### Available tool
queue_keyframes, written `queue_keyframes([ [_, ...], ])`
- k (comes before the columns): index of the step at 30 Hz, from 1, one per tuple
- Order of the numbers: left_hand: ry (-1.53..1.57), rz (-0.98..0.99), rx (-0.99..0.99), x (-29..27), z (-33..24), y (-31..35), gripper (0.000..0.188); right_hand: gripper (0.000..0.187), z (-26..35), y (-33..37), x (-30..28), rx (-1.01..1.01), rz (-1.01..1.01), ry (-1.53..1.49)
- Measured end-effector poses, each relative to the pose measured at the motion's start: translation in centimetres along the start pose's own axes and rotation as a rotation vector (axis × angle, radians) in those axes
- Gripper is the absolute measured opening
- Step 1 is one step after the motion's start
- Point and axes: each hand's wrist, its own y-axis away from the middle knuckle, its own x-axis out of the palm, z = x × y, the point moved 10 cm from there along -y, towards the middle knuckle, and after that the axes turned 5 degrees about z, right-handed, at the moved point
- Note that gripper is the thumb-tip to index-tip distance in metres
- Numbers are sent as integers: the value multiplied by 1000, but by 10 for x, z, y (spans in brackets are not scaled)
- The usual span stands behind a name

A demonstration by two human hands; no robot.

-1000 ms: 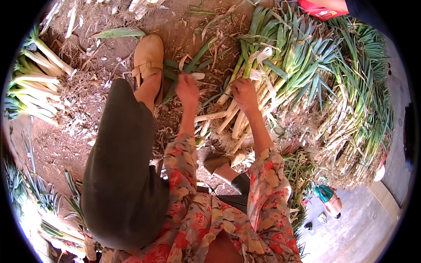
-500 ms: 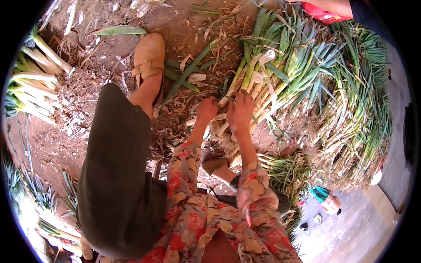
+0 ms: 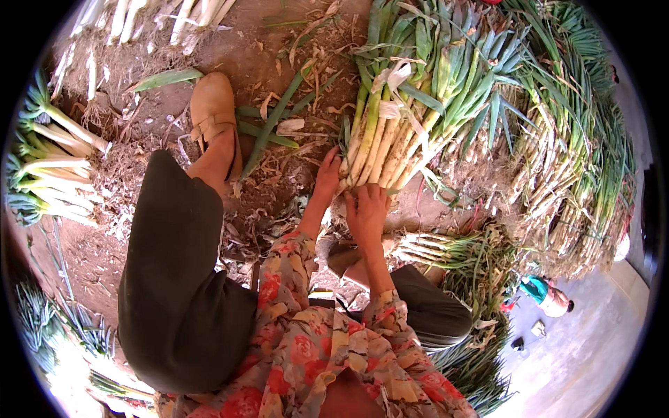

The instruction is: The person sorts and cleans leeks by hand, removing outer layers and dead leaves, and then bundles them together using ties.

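A thick bundle of leeks [image 3: 380,143] lies before me, pale root ends toward me and green tops pointing away to the right. At its left edge rests my left hand [image 3: 327,175], its fingers stretched along the outermost stalk. My right hand [image 3: 367,212] is closed over the near root ends, fingers bent against them; its palm side is hidden. Dry whitish leaves [image 3: 398,75] hang over the middle of the bundle.
More leeks lie in a long heap [image 3: 564,160] at right and a small pile [image 3: 56,164] at left. Smaller green stalks [image 3: 439,247] lie beside my right knee. Loose leaves [image 3: 275,125] and peelings litter the soil. A person [image 3: 547,296] is far right.
My hands have come down from a pinch over the stalks to the bundle's near end. The left fingers have straightened; the right hand now lies on the root ends. The view has shifted.
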Motion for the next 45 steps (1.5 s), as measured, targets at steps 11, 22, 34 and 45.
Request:
queue_keyframes([
  [11,-260,21,-183,10,-10,3,103,14,-50,-4,-38,72,-157,-304],
  [22,-160,-96,115,-6,-23,10,24,27,-173,30,0,389,-238,-651],
  [34,-436,20,-61,-8,-6,-10,15,25,-72,61,-6,72,-250,-116],
  [45,-1035,10,-140,-17,-16,4,21,17,-133,62,-35,165,-421,-303],
])
